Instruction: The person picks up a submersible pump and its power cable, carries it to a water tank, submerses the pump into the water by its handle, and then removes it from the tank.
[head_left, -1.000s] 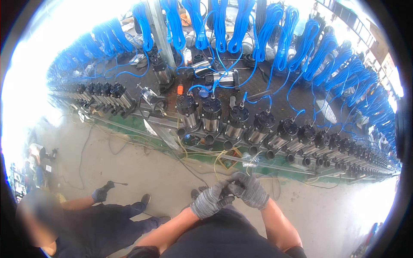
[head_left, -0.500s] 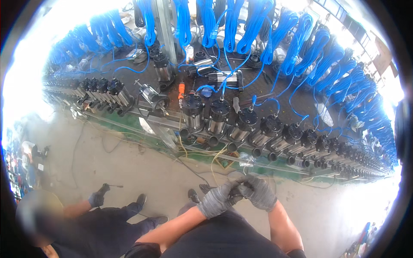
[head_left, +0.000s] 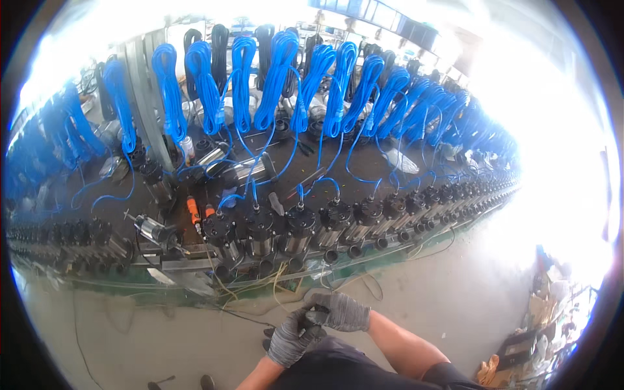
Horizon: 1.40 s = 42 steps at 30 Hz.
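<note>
Both my hands wear grey gloves and meet in front of my body, above the floor and short of the bench. My left hand (head_left: 292, 341) has its fingers curled, with the fingertips against the other glove. Bent over it from the right, my right hand (head_left: 341, 312) is closed too. Anything between the fingers is hidden by the dark gloves. Nearest beyond them stands a row of steel pumps with black tops, among them a pump (head_left: 299, 231) with a blue cable rising from its top. Neither hand touches the pumps.
Coiled blue cables (head_left: 242, 84) hang in a row above the dark bench (head_left: 305, 159). An orange-handled tool (head_left: 194, 211) lies near a tilted pump (head_left: 155, 231). A metal post (head_left: 151, 97) rises at left. Boxes and scrap (head_left: 520, 344) stand at lower right.
My view has swung to the right, so the bench appears further left and the co-worker at left has mostly left the picture. My hands remain together, the right glove now more over the left.
</note>
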Available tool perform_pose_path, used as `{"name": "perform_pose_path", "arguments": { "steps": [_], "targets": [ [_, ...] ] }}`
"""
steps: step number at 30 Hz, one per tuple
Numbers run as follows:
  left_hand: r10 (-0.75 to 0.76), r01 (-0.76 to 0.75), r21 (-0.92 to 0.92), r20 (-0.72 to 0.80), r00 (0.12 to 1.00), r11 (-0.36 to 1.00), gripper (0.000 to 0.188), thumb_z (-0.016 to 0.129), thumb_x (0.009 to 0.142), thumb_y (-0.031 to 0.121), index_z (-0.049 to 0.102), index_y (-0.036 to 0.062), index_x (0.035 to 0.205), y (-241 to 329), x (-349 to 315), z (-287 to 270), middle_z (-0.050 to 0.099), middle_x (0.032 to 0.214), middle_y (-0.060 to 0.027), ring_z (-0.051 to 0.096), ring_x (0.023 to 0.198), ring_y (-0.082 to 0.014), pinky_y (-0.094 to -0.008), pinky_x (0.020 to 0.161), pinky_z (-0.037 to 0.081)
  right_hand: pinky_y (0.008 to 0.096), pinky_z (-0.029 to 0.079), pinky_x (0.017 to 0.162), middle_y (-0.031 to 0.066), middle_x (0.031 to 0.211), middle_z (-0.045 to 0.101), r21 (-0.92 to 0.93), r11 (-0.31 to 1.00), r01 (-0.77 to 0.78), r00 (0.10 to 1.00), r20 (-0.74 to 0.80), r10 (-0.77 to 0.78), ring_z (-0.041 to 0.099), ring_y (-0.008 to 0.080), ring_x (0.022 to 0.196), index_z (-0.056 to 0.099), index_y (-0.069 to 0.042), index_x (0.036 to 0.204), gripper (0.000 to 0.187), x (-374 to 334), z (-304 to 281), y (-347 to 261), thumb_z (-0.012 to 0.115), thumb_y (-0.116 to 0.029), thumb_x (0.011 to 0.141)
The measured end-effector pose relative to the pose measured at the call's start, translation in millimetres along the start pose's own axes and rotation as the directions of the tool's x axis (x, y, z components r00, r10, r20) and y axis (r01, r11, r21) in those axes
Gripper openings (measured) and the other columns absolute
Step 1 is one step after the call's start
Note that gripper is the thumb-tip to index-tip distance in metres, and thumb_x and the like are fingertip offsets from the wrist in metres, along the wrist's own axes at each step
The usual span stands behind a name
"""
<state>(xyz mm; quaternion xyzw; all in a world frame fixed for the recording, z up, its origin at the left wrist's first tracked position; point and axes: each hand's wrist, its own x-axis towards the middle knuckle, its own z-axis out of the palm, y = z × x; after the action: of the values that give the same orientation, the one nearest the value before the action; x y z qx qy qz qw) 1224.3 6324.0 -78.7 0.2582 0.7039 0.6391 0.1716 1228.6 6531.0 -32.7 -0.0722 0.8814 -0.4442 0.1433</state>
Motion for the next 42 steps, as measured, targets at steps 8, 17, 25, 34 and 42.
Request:
{"name": "perform_pose_path", "arguments": {
  "steps": [8, 17, 25, 34, 42],
  "targets": [
    [0.051, -0.054, -0.106, -0.030, 0.998, 0.993, 0.057, 0.073, 0.092, 0.000, 0.050, 0.0015, 0.143, 15.4, 19.8, -10.6, 0.067, 0.110, -0.0021, 0.062, 0.088, -0.0103, -0.0263, 0.081, 0.052, 0.0410, 0.053, 0.090, 0.0127, 0.112, 0.068, -0.072, 0.996, 0.046, 0.998, 0.048, -0.043, 0.066, 0.0290, 0.103, 0.066, -0.009, 0.121, 0.028, 14.6, -32.2, -38.5, 0.065, -0.029, 0.101],
    [0.091, -0.078, 0.272, -0.035, 0.995, 0.959, 0.055, 0.075, 0.091, 0.022, 0.055, 0.0064, 0.140, 45.7, 53.4, -11.2, 0.072, 0.104, -0.0128, 0.072, 0.089, -0.0261, -0.0387, 0.073, 0.058, 0.0396, 0.055, 0.079, 0.0116, 0.099, 0.072, -0.047, 0.991, 0.124, 0.991, 0.046, -0.122, 0.069, 0.0241, 0.088, 0.066, -0.004, 0.123, 0.032, 22.3, -76.7, -41.6, 0.065, -0.026, 0.099],
    [0.139, -0.139, -0.071, -0.009, 0.990, 0.988, 0.056, 0.077, 0.090, 0.010, 0.053, 0.0014, 0.140, 37.3, 91.5, -7.7, 0.073, 0.102, -0.0134, 0.074, 0.090, -0.0274, -0.0369, 0.079, 0.058, 0.0320, 0.055, 0.079, 0.0082, 0.098, 0.070, 0.379, 0.924, -0.051, 0.997, 0.077, 0.023, 0.066, 0.0145, 0.091, 0.066, -0.002, 0.118, 0.032, 37.3, -92.7, -9.5, 0.072, -0.025, 0.097],
    [0.008, -0.041, 0.534, 0.064, 0.998, 0.845, 0.060, 0.081, 0.083, 0.032, 0.062, 0.0123, 0.136, 61.1, 130.5, -17.5, 0.073, 0.098, -0.0133, 0.073, 0.086, -0.0306, -0.0390, 0.077, 0.057, 0.0312, 0.055, 0.082, 0.0084, 0.101, 0.070, 0.320, 0.946, -0.056, 0.998, 0.024, 0.051, 0.067, 0.0138, 0.091, 0.067, -0.009, 0.122, 0.028, 49.3, -137.3, 32.7, 0.070, -0.024, 0.098],
    [-0.167, 0.135, -0.112, -0.365, 0.916, 0.984, 0.028, 0.076, 0.094, 0.018, 0.070, 0.0031, 0.117, 14.3, 82.7, -56.7, 0.067, 0.095, -0.0027, 0.056, 0.081, -0.0110, -0.0265, 0.067, 0.046, 0.0294, 0.050, 0.056, 0.0034, 0.081, 0.059, 0.161, 0.936, 0.313, 0.687, -0.719, -0.106, 0.057, 0.0133, 0.062, 0.057, 0.001, 0.136, 0.048, 36.3, -371.2, -36.4, 0.057, -0.017, 0.092]
  ]
}}
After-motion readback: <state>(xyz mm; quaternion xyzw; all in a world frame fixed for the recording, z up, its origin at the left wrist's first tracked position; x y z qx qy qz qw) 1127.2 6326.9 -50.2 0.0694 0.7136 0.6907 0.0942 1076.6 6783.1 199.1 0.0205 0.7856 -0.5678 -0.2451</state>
